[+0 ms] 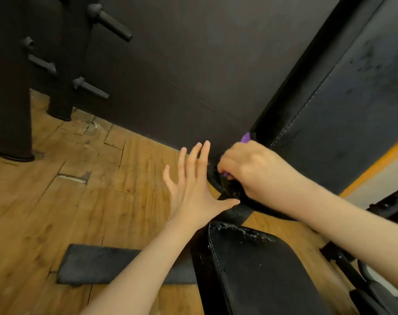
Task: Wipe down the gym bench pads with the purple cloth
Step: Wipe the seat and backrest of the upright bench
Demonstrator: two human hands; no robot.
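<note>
Two hands at frame centre. Right hand [250, 171]: grip closed, fingers curled round the purple cloth [245, 138], which shows only as small patches above and below the knuckles; the hand sits against the lower end of the back pad [343, 105], which rises tilted toward 1 o'clock. Left hand [191, 180]: grip open, fingers straight and spread, thumb touching the black frame bar [236, 212] between the pads. Seat pad [261, 273]: at 5 o'clock, edge scuffed. Wooden floor [57, 201]: dark mat [107, 264] at 7 o'clock; pegged black rack [64, 53] at 10 o'clock.
</note>
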